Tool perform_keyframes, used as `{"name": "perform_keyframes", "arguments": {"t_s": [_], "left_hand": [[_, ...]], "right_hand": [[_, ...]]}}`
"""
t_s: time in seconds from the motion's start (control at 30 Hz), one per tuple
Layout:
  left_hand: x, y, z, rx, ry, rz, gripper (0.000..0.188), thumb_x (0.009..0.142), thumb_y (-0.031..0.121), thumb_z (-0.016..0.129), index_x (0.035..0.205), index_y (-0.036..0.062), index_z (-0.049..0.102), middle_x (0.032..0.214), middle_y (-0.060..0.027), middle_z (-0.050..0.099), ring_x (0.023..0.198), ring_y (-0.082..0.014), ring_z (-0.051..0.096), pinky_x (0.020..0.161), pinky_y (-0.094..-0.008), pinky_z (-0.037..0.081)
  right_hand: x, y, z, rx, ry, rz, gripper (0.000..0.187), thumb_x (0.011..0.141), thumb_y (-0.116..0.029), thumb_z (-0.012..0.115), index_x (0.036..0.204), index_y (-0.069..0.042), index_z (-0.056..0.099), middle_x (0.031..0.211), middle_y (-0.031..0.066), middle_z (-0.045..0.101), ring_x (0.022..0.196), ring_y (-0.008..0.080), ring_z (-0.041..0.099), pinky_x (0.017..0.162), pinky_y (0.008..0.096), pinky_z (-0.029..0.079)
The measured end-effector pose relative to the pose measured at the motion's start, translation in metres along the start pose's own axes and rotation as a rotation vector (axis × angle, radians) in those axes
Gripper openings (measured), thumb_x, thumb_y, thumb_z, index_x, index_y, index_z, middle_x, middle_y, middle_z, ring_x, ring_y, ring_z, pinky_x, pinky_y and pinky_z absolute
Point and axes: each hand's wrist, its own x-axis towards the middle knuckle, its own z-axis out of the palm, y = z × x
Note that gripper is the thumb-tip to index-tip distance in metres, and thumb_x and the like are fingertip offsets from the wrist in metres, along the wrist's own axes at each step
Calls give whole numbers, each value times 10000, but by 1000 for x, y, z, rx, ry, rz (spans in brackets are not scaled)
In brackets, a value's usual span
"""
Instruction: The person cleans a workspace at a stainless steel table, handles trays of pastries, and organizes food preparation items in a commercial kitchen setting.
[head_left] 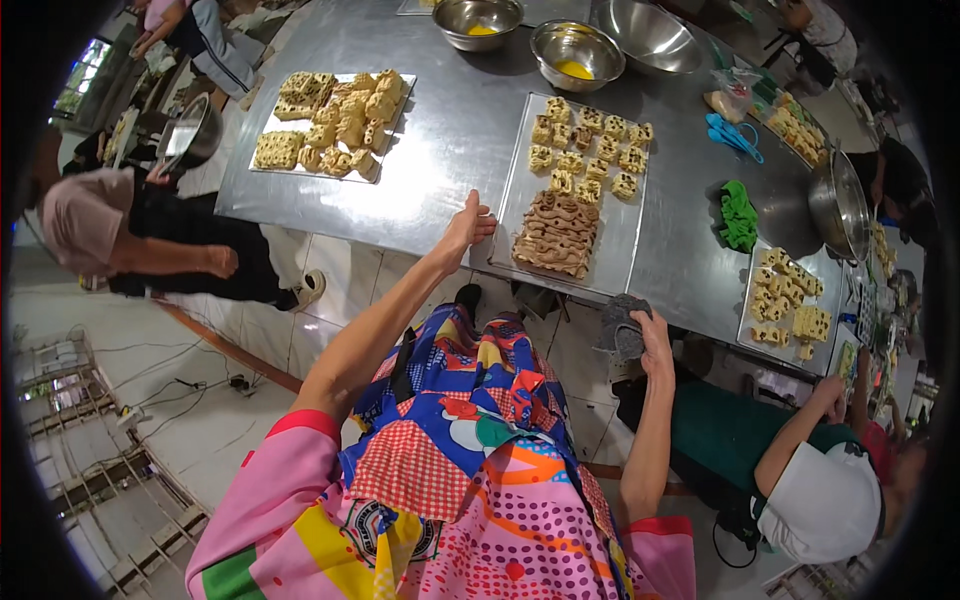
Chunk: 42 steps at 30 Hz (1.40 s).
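My left hand (465, 228) reaches out to the table's near edge with its fingers stretched. It is beside the near left corner of a metal tray (622, 228) and holds nothing. My right hand (655, 343) is closed on a dark grey cloth (624, 326), just off the table's near edge and below the tray's near right corner. On the tray, several small pale cake pieces (570, 161) with dark marks stand toward the far end. A larger brown block of cake (556, 235) with a wavy top lies at the near end.
Another tray of pale cake pieces (350, 118) sits at the left of the steel table (440, 100). Metal bowls (577, 56) with yellow contents stand at the back. A blue tool (733, 138), green cloth (738, 215) and third tray (788, 290) are right. People stand left and right.
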Motion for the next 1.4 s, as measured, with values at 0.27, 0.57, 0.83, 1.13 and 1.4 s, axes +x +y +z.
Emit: {"name": "perform_keyframes", "arguments": {"t_s": [0.27,0.57,0.83,1.13,1.4], "left_hand": [[-1,-3,4,-27,51,-2,882,867,661,193,1310,-86,341,1241,-203,488,1161,-267,463,1014,-366,314],[-2,-3,5,-60,45,0,893,856,678,199,1299,-80,364,1249,-198,488,1159,-266,464,1011,-364,316],[-1,-9,2,-120,33,6,903,853,682,211,1303,-88,349,1258,-205,475,1187,-264,439,1024,-365,301],[2,-16,-1,-165,59,29,861,863,664,240,1246,-84,429,1175,-181,540,1100,-245,502,968,-335,352],[4,-16,4,-229,-57,-32,873,862,674,235,1278,-81,374,1191,-159,506,1125,-224,469,991,-333,327]], "right_hand": [[-6,-16,1,-34,-11,18,298,770,-155,576,1022,0,612,975,64,602,887,173,545,787,274,424],[-3,-21,-4,-2,-7,86,191,760,-140,601,916,-38,565,845,48,590,731,174,590,657,300,495],[-1,-19,-6,39,-7,140,259,756,-167,600,973,-27,578,908,63,582,793,195,573,705,311,467],[4,-22,-6,30,40,186,232,772,-164,594,958,-27,574,857,60,601,767,200,591,688,319,481],[5,-14,-17,110,70,180,191,783,-153,587,934,-36,576,838,44,611,739,182,596,664,313,491]]}}
